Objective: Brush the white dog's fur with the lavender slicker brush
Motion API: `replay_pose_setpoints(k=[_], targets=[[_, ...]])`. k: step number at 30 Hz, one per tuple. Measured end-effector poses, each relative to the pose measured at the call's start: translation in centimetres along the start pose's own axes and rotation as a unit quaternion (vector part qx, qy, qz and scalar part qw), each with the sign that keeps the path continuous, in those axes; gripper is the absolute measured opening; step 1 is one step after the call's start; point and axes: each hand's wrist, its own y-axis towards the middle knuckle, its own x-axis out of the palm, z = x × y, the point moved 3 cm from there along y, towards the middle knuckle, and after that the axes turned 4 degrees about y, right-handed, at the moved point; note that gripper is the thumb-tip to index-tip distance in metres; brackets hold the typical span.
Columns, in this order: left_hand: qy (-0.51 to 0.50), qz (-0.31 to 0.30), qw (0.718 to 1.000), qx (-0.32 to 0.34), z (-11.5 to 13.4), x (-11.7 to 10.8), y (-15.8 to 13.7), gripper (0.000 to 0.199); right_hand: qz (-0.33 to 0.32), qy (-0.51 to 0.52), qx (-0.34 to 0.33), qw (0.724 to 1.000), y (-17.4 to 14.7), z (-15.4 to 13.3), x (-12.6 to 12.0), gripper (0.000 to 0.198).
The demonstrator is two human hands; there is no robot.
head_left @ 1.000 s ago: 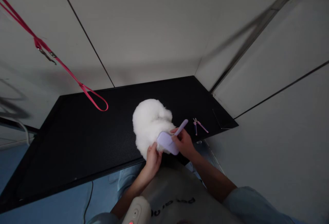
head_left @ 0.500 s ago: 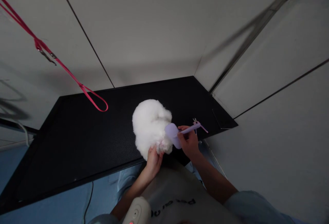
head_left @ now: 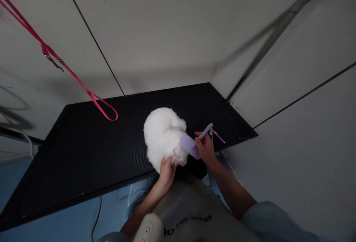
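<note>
A fluffy white dog (head_left: 161, 132) lies curled on the black grooming table (head_left: 91, 142), close to its front edge. At the dog's near end, my left hand (head_left: 167, 169) is closed on it, thumb beside a pinkish patch where the fur parts; which body part it grips, I cannot tell. My right hand (head_left: 205, 149) is wrapped round the handle of a purple slicker brush (head_left: 189, 145). The brush's broad head is against or just beside the dog's right side, its bristles hidden from me.
Pink-handled clippers (head_left: 217, 135) lie right of the brush. Farther right is a flat dark rectangular object (head_left: 239, 128). A pink leash loop (head_left: 107, 110) hangs over the table's left half. A pale wall (head_left: 167, 30) stands behind, and a white device (head_left: 148, 229) is low in front.
The brush has tilted, its handle end swinging up and left, and its head has shifted slightly right. My left hand and the dog have hardly moved.
</note>
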Motion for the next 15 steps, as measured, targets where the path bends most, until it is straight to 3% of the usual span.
replay_pose_setpoints(k=[2, 3, 7, 11, 12, 15], targets=[[0.001, 0.004, 1.0, -0.002, -0.1, -0.1, 0.0, 0.03, 0.06, -0.006, -0.027, 0.998, 0.0, -0.2, -0.4, 0.029], [0.001, 0.002, 1.0, -0.003, -0.1, -0.1, 0.1, 0.03, 0.059, -0.006, -0.041, 0.997, -0.1, -0.3, -0.4, 0.029], [-0.001, -0.015, 1.0, -0.003, 0.0, 0.0, 0.1, 0.028, -0.058, 0.011, -0.022, 0.998, -0.7, 0.0, 0.7, 0.025], [-0.014, 0.006, 1.0, -0.008, -0.1, -0.3, 0.2, 0.03, 0.039, 0.017, -0.045, 0.998, -0.8, -0.3, -0.3, 0.026], [-0.018, 0.003, 1.0, -0.013, -0.2, -0.4, 0.3, 0.028, 0.036, 0.014, -0.057, 0.998, -0.9, -0.5, -0.3, 0.026], [-0.029, -0.022, 0.999, -0.032, -0.3, -0.4, 0.5, 0.021, -0.072, -0.002, -0.038, 0.997, -1.3, -0.3, 0.3, 0.025]])
